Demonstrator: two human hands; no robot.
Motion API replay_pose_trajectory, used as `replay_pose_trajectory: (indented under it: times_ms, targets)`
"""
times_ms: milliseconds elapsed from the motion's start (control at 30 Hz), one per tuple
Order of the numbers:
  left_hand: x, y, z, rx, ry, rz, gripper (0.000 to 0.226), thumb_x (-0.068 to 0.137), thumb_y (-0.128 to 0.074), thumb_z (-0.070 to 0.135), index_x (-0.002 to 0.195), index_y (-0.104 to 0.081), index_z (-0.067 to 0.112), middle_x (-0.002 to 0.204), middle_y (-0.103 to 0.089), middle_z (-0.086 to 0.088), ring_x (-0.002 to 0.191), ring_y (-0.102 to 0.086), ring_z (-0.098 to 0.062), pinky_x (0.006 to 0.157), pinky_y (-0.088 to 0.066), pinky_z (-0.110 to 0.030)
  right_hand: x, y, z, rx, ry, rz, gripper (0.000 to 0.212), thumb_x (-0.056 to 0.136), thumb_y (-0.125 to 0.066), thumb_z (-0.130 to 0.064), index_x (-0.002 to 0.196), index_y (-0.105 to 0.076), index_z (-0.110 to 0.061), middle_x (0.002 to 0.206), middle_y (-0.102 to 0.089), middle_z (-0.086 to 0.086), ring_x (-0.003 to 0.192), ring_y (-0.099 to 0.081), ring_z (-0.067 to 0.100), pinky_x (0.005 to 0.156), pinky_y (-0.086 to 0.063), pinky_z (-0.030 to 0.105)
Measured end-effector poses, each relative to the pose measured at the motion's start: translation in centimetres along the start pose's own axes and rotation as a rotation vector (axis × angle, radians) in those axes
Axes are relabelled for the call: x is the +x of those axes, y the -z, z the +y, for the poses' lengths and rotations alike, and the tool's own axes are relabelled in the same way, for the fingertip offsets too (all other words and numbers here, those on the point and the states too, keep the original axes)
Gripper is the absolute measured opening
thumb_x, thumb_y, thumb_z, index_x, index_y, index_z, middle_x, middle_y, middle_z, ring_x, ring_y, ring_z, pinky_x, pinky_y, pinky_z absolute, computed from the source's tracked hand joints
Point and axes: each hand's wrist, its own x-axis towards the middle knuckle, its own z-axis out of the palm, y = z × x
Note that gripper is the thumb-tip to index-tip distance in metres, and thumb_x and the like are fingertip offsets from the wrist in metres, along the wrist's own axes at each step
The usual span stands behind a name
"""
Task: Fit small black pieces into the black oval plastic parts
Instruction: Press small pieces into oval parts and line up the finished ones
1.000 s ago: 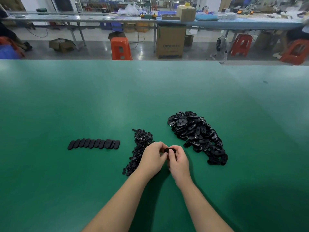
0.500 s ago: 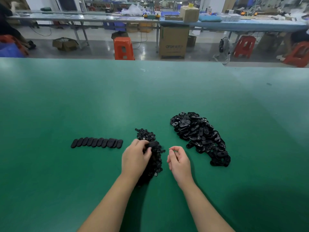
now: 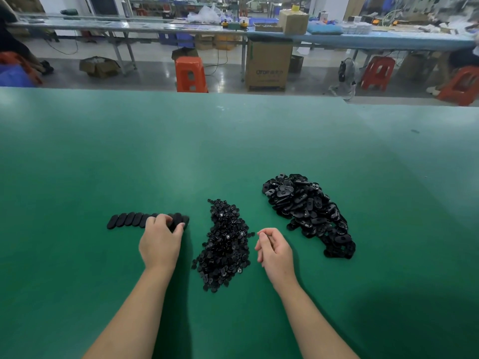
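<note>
Across the whole near field lies one green table (image 3: 103,156), and everything of the task sits on it in three groups. Largest is the heap of black oval parts (image 3: 308,213), right of centre, far too many and too tangled to count; several show a slot in the middle. Next comes the pile of small black pieces (image 3: 225,244), a long narrow mound at the centre, also beyond counting, lying between the two hands. Smallest of the groups is a single row of finished ovals (image 3: 132,220) on the left, laid overlapping like roof tiles; about nine or ten can be made out, though the right end is partly covered by fingers, so the exact count is uncertain.

Two bare forearms reach in from the near edge. The left hand (image 3: 162,242) rests at the right end of the row, fingers curled over the last ovals and thumb at their end, gripping or pressing one into line. The right hand (image 3: 276,248) lies just beside the pile of small pieces, fingers loosely curled and holding nothing that can be seen.

Beyond the table stand three orange stools (image 3: 191,74) and one tall cardboard box (image 3: 268,66).
</note>
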Motion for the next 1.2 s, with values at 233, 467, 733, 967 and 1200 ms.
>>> replay_pose_trajectory:
  times_ms: [233,467,733,967,1200]
  targets:
    - [-0.9,-0.5,1.1,-0.072,-0.188,-0.064,0.007,0.095,-0.066,0.027,0.091,-0.068,0.022,0.080,-0.053,0.012,0.063,-0.051,-0.002,0.050,-0.036,-0.024,0.0,0.0,-0.1,-0.014,-0.001,0.003,0.017,0.105,-0.051,-0.018,0.092,-0.062,-0.018,0.067,-0.061,-0.006,0.054,-0.048,0.012,0.054,-0.042,0.036]
    - [-1.8,-1.3,1.6,0.019,-0.321,-0.293,0.016,0.099,-0.059,0.038,0.105,-0.074,0.038,0.083,-0.052,0.011,0.071,-0.052,-0.005,0.054,-0.038,-0.024,0.0,-0.1,0.0,-0.018,0.000,0.005,0.018,0.104,-0.052,-0.018,0.090,-0.062,-0.019,0.067,-0.061,-0.006,0.054,-0.048,0.013,0.054,-0.043,0.038]
    - [-1.1,-1.2,1.8,0.054,-0.308,-0.348,0.014,0.095,-0.064,0.044,0.104,-0.074,0.040,0.085,-0.052,0.013,0.074,-0.053,-0.003,0.057,-0.041,-0.024,0.1,-0.1,0.2,-0.038,0.004,0.007,0.018,0.104,-0.052,-0.018,0.090,-0.063,-0.019,0.067,-0.062,-0.006,0.053,-0.049,0.012,0.054,-0.043,0.038]
    - [-1.3,-1.0,1.9,0.013,-0.303,-0.343,0.005,0.093,-0.068,0.038,0.087,-0.068,0.039,0.084,-0.056,0.013,0.073,-0.055,-0.002,0.059,-0.049,-0.026,0.0,-0.2,0.1,-0.050,0.007,0.004,0.018,0.104,-0.052,-0.019,0.090,-0.062,-0.019,0.067,-0.062,-0.005,0.053,-0.049,0.010,0.053,-0.043,0.034]
    - [-2.0,-1.1,1.8,-0.108,-0.253,-0.282,0.017,0.092,-0.067,0.027,0.080,-0.057,0.032,0.081,-0.061,0.015,0.068,-0.056,-0.003,0.060,-0.052,-0.032,0.1,-0.2,0.2,-0.055,0.001,0.002,0.017,0.104,-0.053,-0.020,0.090,-0.063,-0.020,0.067,-0.063,-0.005,0.052,-0.050,0.010,0.053,-0.044,0.034]
